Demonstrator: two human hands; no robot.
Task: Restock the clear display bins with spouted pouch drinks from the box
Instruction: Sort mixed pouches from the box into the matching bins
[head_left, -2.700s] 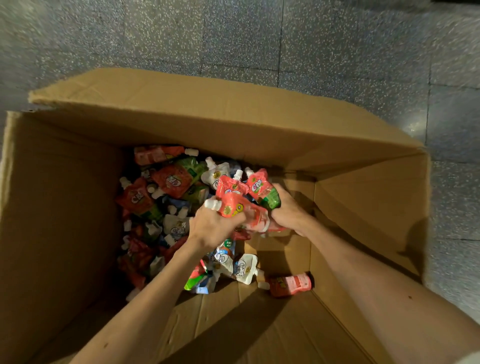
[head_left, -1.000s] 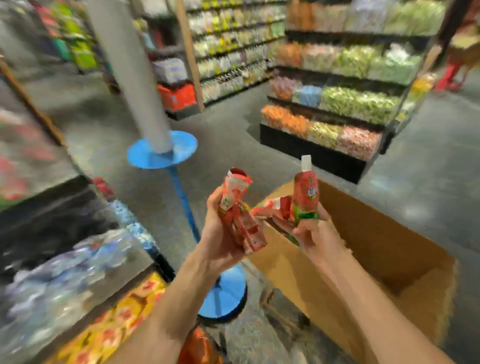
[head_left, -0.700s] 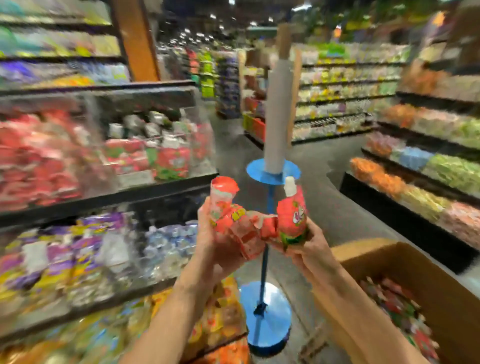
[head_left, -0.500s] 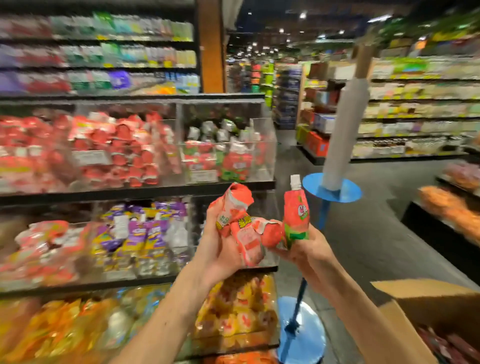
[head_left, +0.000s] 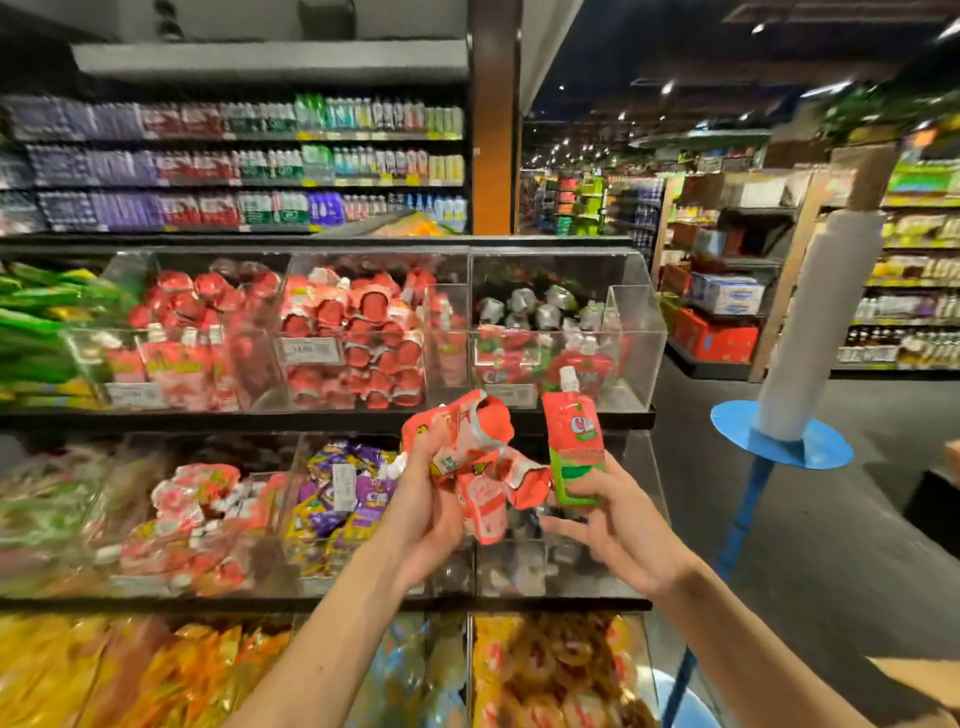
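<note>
Facing shop shelves (head_left: 322, 420) of clear bins (head_left: 638, 332), left hand (head_left: 426, 514) grips bunched pouches (head_left: 478, 467); right hand (head_left: 618, 525) grips one upright pouch (head_left: 574, 447).

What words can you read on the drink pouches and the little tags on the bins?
"C": white logo on the upright pouch in the right hand; rest blurred.
Bunch of pouches in the left hand: print unreadable.
Bin price tags: blurred.
Shelf bottles: too small.

Dark grey floor (head_left: 831, 545), stocked shelves (head_left: 249, 166), seemingly spotlit dark ceiling (head_left: 649, 47).
</note>
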